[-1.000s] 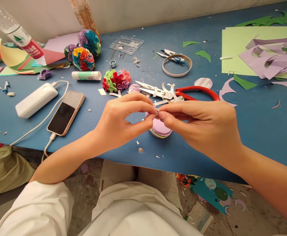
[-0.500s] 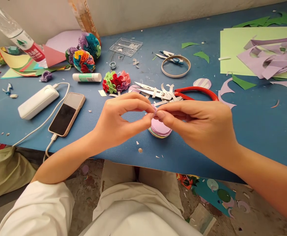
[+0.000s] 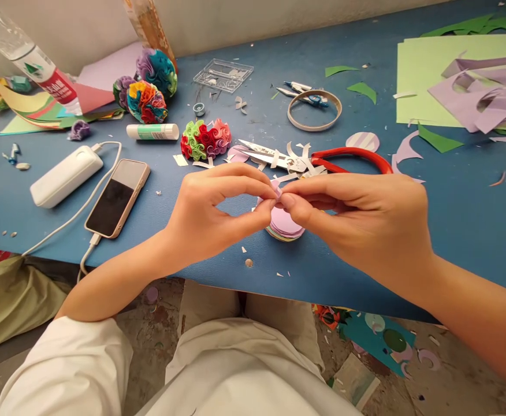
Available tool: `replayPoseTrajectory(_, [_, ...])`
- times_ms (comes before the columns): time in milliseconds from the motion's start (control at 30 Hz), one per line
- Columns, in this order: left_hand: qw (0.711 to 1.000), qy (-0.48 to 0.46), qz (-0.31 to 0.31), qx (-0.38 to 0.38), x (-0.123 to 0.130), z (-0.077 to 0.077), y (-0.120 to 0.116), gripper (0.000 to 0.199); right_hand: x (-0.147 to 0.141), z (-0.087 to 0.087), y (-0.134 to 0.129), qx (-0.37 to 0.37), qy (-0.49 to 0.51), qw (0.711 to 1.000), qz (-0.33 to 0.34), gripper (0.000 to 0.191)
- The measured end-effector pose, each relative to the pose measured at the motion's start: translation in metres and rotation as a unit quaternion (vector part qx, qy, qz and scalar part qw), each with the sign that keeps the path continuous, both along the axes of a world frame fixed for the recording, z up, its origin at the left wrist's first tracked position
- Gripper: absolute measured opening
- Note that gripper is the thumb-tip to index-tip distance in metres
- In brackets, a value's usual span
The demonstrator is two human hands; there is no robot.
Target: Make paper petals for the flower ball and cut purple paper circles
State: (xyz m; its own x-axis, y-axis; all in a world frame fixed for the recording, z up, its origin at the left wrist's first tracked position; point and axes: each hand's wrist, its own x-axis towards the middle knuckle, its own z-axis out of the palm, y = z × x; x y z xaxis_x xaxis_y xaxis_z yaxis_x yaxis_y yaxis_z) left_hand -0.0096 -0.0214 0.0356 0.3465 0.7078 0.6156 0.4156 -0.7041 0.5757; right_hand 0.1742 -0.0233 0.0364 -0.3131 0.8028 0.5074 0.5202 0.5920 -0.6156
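Fingers (image 3: 244, 186) of both hands: tips drawn together, thumb against forefinger, pinching one small piece of lilac paper (image 3: 276, 188), raised above the table (image 3: 473, 225) and partly hidden by the fingertips. At far left, coloured paper sheets (image 3: 32, 110) beside a clear bottle (image 3: 32, 63) with red-and-white label; nearer the front edge, white power bank (image 3: 66, 176) beside phone (image 3: 116, 199), dark screen upward, white cable (image 3: 90, 251) plugged into its lower end. Behind the phone, glue stick (image 3: 153, 132) lying on its side, with ruffled multicoloured paper balls (image 3: 147, 103) just beyond. Farther right, cluster of green, red and pink paper curls (image 3: 205, 140), with transparent case (image 3: 223, 75) behind. At centre, left hand (image 3: 198, 211), thumb and forefinger arched in a wide loop, closing only at the lilac paper. Below this paper in view, stack of lilac-topped discs (image 3: 284, 225), partly covered by the hands. Behind the stack, red-handled scissors (image 3: 296, 166), strewn with pale paper strips (image 3: 305, 153); farther back, ring (image 3: 313, 127) overlapping a blue-and-white tool (image 3: 320, 100). At right centre, right hand (image 3: 369, 219), tips near those of the left, on the same paper. At far right, pale green sheets (image 3: 415, 75) bearing lilac offcuts (image 3: 461, 95).
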Motion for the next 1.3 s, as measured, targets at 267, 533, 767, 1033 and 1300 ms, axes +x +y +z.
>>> replayPoseTrajectory(267, [0.999, -0.023, 0.016, -0.042, 0.002, -0.003, 0.000, 0.008, -0.004, -0.011, 0.003, 0.003, 0.000, 1.000, 0.023, 0.015])
replayPoseTrajectory(533, [0.996, -0.062, -0.002, -0.062, 0.002, -0.006, 0.001, 0.007, -0.002, -0.003, 0.000, 0.043, 0.008, 0.999, -0.012, 0.013])
replayPoseTrajectory(767, [0.998, -0.032, 0.003, -0.049, 0.002, -0.005, 0.001, 0.006, -0.002, -0.004, 0.003, 0.064, -0.020, 0.998, -0.022, 0.014])
replayPoseTrajectory(1033, [0.999, -0.010, 0.007, -0.037, 0.002, -0.007, 0.002, 0.007, -0.001, -0.007, 0.004, 0.117, -0.042, 0.992, -0.015, 0.013])
replayPoseTrajectory(1300, [0.999, -0.008, 0.012, -0.036, 0.004, -0.011, 0.003, 0.005, -0.001, -0.012, 0.008, 0.128, -0.057, 0.990, -0.010, 0.014])
